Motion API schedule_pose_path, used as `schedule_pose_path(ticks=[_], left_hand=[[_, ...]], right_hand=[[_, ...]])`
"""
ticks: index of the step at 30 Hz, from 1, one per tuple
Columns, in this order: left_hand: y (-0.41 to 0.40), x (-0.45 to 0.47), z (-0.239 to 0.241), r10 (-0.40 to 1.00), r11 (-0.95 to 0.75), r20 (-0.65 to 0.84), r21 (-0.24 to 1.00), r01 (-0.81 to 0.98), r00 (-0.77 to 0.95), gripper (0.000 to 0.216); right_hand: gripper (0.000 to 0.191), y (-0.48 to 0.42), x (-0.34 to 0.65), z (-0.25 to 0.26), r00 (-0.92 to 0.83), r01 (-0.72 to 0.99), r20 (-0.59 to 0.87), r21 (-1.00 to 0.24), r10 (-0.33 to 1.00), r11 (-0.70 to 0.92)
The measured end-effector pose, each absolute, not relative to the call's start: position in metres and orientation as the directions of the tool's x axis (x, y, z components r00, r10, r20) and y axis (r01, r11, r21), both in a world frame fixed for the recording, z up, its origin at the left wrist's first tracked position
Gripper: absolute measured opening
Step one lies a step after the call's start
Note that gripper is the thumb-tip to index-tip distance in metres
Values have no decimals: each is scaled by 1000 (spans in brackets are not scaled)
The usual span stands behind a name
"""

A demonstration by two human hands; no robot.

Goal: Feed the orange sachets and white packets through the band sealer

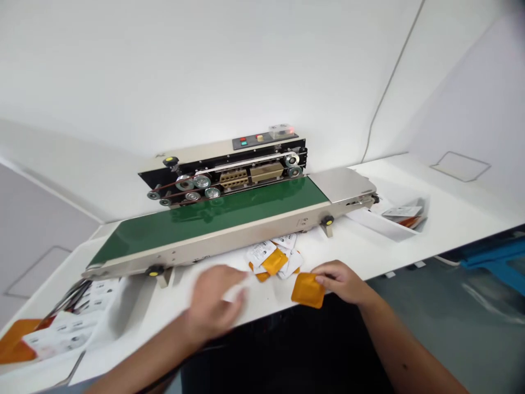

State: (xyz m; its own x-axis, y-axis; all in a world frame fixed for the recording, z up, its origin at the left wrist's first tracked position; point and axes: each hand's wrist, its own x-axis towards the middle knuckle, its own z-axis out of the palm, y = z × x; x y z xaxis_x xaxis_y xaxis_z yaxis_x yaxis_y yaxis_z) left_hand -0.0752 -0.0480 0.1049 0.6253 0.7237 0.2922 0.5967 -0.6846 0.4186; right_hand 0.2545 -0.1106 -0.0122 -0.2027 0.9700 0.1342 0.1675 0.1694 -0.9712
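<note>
Pinched in my right hand (338, 280) is an orange square sachet (308, 290), held by its upper right corner over the table's front edge. My left hand (217, 298), blurred by motion, hovers over the white table with thumb and fingers apart and nothing visible between them. Just beyond both hands lies a loose pile of sachets (274, 257), some showing white printed faces and others orange ones. Behind the pile runs the green conveyor belt (213, 210) of a band sealing machine (229, 164), whose rollers and belts are exposed.
A white bin (118, 312) at the left holds several white and orange sachets. To the right, another white bin (385, 227) contains more sachets. Black-and-yellow knobs (155, 270) stick out from the conveyor's front. Something blue (492, 268) stands beyond the table's right edge.
</note>
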Motion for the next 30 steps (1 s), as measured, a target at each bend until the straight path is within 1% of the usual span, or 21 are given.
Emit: schedule_pose_path(ticks=[2,4,6,7,9,11,14,16,18,20,21,22,23,25,27,29,30], left_hand=[[-61,-35,64,637,-731,240,490,475,732,54],[-61,-6,36,527,-734,175,587,342,831,57],[-53,11,20,469,-697,164,672,250,868,42],[-47,14,15,486,-661,171,714,232,857,33],[-36,16,9,590,-539,154,806,245,792,21],[-30,14,6,686,-392,100,885,250,721,18],[-30,9,3,707,-268,42,940,213,706,18],[-35,6,4,701,-255,26,943,216,713,16],[-40,3,6,695,-280,35,933,225,718,14],[-43,0,8,689,-327,88,923,200,720,12],[-44,-1,8,685,-356,133,919,169,716,13],[-44,-3,8,678,-385,184,913,130,712,14],[-44,-4,7,665,-413,233,906,90,710,16],[-43,-5,5,628,-455,303,890,22,717,21],[-41,-5,2,595,-477,336,879,-16,730,27],[-40,-5,0,565,-493,342,870,-25,751,30],[-40,-5,0,554,-502,341,865,-22,760,29]], right_hand=[[29,-112,249,-4,-345,224,148,-946,927,234],[30,-111,244,-1,-387,270,152,-924,909,270],[30,-111,241,-1,-364,301,147,-916,920,265],[30,-110,240,-2,-344,306,139,-918,929,250],[28,-108,241,-4,-301,295,117,-932,947,209],[26,-106,242,-6,-268,280,99,-944,958,176],[26,-101,242,-8,-243,278,77,-949,967,146],[28,-100,240,-9,-239,276,35,-956,970,103],[29,-101,242,-8,-269,285,-18,-957,963,62],[29,-105,252,-1,-321,313,-62,-949,945,44],[28,-106,261,6,-319,322,-71,-946,945,37],[26,-106,272,14,-278,321,-63,-946,959,31],[25,-104,284,25,-193,307,-32,-951,981,29],[27,-91,308,51,94,238,96,-969,991,71],[32,-66,326,79,362,158,237,-969,901,191],[27,-33,337,103,546,88,267,-961,794,262],[23,-16,340,112,606,49,239,-963,759,264]])
